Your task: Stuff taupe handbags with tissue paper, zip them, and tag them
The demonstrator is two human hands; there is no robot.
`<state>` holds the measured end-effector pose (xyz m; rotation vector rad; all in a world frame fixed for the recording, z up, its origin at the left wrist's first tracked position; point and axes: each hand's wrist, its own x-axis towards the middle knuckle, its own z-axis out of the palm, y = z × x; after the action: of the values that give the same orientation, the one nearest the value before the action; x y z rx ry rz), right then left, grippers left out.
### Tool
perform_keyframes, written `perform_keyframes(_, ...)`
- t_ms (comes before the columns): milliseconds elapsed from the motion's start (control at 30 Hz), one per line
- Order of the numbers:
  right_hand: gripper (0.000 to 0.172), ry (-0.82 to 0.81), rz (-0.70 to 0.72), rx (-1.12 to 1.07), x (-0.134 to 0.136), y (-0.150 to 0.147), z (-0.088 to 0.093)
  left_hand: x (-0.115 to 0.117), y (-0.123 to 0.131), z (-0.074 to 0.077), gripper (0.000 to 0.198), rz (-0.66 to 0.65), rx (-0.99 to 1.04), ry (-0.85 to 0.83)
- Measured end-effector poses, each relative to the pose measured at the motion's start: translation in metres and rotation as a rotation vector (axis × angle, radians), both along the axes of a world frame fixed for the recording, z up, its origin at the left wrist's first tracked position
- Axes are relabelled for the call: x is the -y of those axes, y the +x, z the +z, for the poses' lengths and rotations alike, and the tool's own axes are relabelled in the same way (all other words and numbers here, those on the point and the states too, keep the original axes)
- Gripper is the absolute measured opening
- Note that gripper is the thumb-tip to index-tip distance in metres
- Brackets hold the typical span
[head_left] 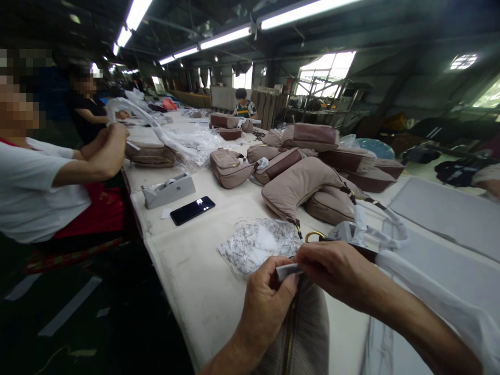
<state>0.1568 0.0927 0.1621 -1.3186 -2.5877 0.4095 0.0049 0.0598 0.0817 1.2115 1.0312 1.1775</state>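
A taupe bag [312, 323] with a brass zipper lies in front of me at the table's near part. At its upper end, my left hand [269, 297] pinches a small white strip [288, 270] between thumb and fingers. My right hand [332, 263] is closed at the right end of the same strip, fingertips pressed together; the bag's end is partly hidden beneath both hands. Just beyond them sits a clear plastic bag of small white pieces [258, 242]. A white-wrapped strap [433, 286] runs beside and behind my right forearm.
Taupe and maroon bags [300, 182] are piled ahead. A black phone [192, 210] and a grey tape dispenser [170, 190] lie on the white table [183, 265] at left. A person in a white shirt [42, 187] works at the left edge. Grey sheets [449, 208] lie right.
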Motion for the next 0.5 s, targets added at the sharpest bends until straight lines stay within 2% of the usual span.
perform_keyframes(233, 0.015, 0.153, 0.073, -0.01, 0.005, 0.007, -0.006, -0.001, 0.005, 0.003, 0.012, 0.102, -0.065, 0.084)
perform_keyframes(500, 0.019, 0.517, 0.369, 0.14, 0.007, 0.028, -0.024, 0.001, 0.014, -0.006, 0.011, 0.089, -0.032, 0.062)
